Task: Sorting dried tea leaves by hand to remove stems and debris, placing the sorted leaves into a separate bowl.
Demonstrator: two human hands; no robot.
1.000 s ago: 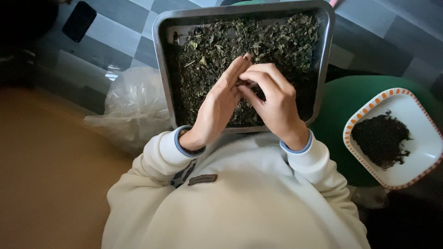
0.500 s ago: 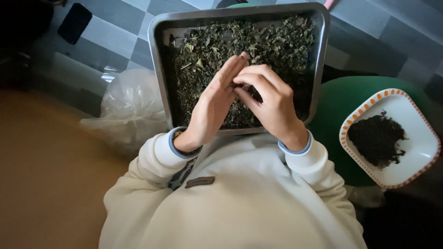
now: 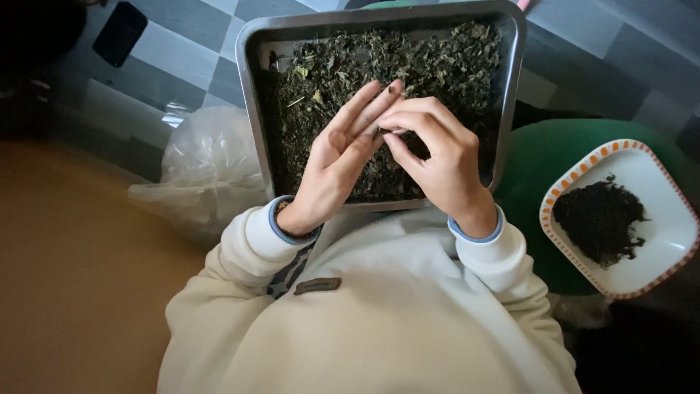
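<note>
Two hands, the left hand and the right hand, at the centre. One metal tray of dried leaves. One white dish, right edge. One plastic bag, left. One dark phone, upper left.

Clear plastic bag left; dark phone top-left

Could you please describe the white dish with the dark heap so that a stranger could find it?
Start at the metal tray of dried leaves. Right of it, on a green seat, sits the dish. Its orange-dashed rim sets it apart.
</note>
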